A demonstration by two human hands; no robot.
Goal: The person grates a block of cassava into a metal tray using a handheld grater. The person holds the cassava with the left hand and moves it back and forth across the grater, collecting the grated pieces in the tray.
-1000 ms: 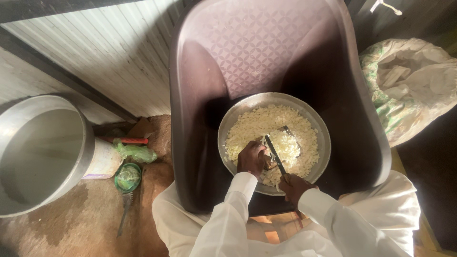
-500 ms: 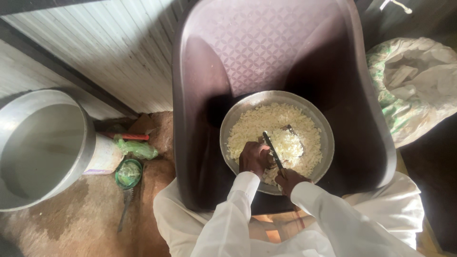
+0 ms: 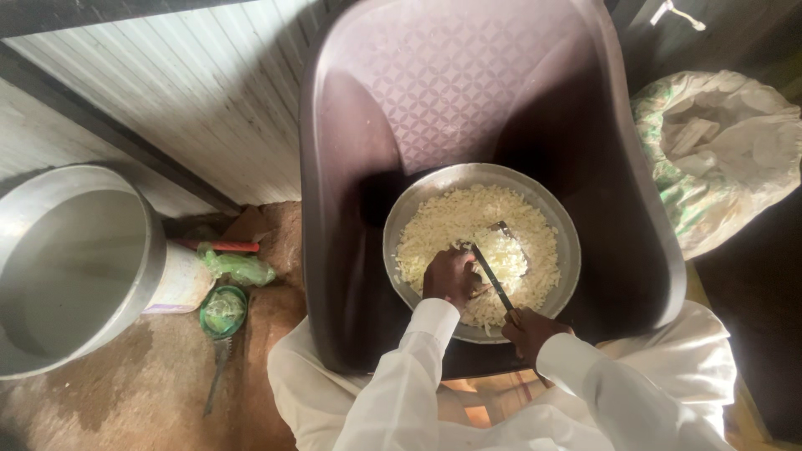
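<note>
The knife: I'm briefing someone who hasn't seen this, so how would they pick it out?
Start at the large dark plastic chair; on its seat sits a round metal bowl of pale shredded food. The knife lies slanted across the bowl's near side, its handle in the right hand, its blade beside the left hand. It is the only thin dark straight thing over the food.

Ribbed white wall panels [image 3: 167, 92] above a worn brown floor [image 3: 125, 392], daylight falling unevenly.
</note>
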